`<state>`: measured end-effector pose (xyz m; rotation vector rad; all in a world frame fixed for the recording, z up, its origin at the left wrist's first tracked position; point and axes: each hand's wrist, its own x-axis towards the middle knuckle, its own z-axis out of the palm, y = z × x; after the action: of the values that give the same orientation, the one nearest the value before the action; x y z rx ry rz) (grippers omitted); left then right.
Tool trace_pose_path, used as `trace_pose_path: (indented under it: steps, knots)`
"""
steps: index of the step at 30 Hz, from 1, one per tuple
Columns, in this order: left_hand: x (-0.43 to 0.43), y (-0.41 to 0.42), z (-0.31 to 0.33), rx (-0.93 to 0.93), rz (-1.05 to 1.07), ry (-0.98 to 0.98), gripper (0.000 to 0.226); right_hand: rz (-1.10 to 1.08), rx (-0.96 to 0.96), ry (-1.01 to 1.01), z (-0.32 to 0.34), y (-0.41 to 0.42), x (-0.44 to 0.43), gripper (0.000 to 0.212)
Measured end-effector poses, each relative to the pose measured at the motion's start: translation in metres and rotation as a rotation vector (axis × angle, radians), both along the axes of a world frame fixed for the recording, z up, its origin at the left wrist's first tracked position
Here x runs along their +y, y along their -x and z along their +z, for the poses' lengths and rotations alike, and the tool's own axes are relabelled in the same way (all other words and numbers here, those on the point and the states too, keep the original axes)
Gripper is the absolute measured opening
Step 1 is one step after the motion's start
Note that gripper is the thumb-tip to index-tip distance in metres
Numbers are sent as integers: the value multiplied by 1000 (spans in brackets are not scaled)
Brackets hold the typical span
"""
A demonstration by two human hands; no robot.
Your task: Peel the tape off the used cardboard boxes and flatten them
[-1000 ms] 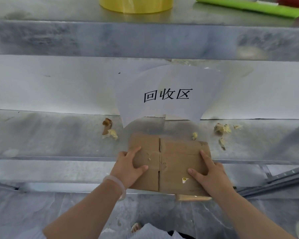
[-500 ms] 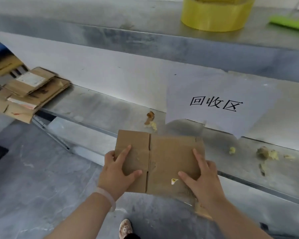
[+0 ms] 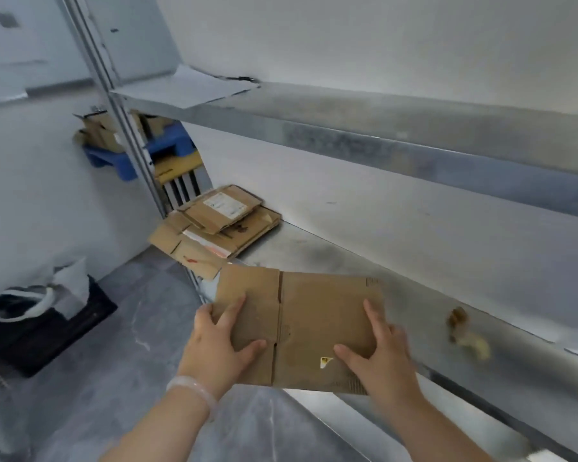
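Note:
A flattened brown cardboard box (image 3: 317, 315) is held level in front of me, just off the front edge of the metal shelf (image 3: 347, 261). My left hand (image 3: 219, 348) grips its left edge, thumb on top. My right hand (image 3: 377, 355) grips its right near corner, fingers spread over the top. A small yellow sticker sits near the box's front edge. Further left on the same shelf lies a stack of flattened boxes (image 3: 221, 225), one with a white label.
Crumpled bits of peeled tape (image 3: 464, 335) lie on the shelf to the right. An upper shelf (image 3: 381, 128) runs above. A dark bin with a white liner (image 3: 37, 315) stands on the grey floor at left. More cardboard on a blue pallet (image 3: 131, 141) sits behind the shelf post.
My view has swung left, away from the paper sign and the yellow tape roll. Both hands have carried the flattened box left along the shelf, towards the stack of flattened boxes.

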<state>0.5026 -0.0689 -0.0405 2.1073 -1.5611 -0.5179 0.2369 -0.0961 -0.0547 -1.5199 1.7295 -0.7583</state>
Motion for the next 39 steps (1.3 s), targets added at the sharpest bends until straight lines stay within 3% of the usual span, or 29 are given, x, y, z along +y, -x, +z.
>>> trace_pose_path:
  steps: [5,15,24,36,39]
  knots:
    - [-45,-84,12,-71,31,57,81,-21,-29,56,9,-87,-50,90]
    - [-178,-175,23,-204,15,13,83,-10,-24,44,8,-185,-167,87]
    - [-298,-250,26,-255,-6,-86,68,146,149,-106,14,-254,-279,85]
    - [-424,-314,-20,-213,-357,-129,61,3,445,-334,-20,-330,-329,83]
    - [-444,-325,-31,-326,-492,-185,64,-25,622,-364,-21,-348,-333,83]
